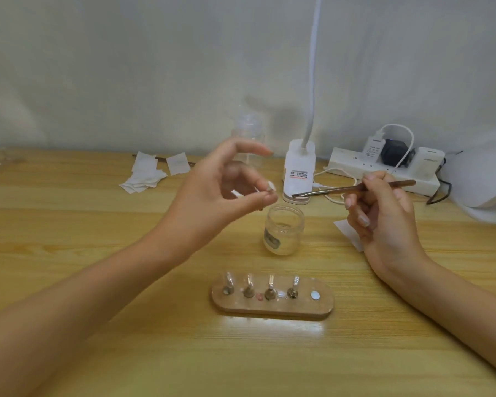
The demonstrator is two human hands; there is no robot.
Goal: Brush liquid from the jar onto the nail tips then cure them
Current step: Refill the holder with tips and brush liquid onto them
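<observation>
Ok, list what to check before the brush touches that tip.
1. Jar open: ok, no lid on it.
2. Brush in hand: ok, the right hand has it in its grip, bristles pointing at the left hand.
3. Brush loaded with liquid: cannot tell.
4. Tip steady: ok, pinched between left thumb and finger above the jar; blurred, so its facing is unclear.
5. Free place on the holder: ok, four stands are set and the right-end spot is bare.
6. Curing lamp ready: cannot tell; it sits at the far right, half out of view.
</observation>
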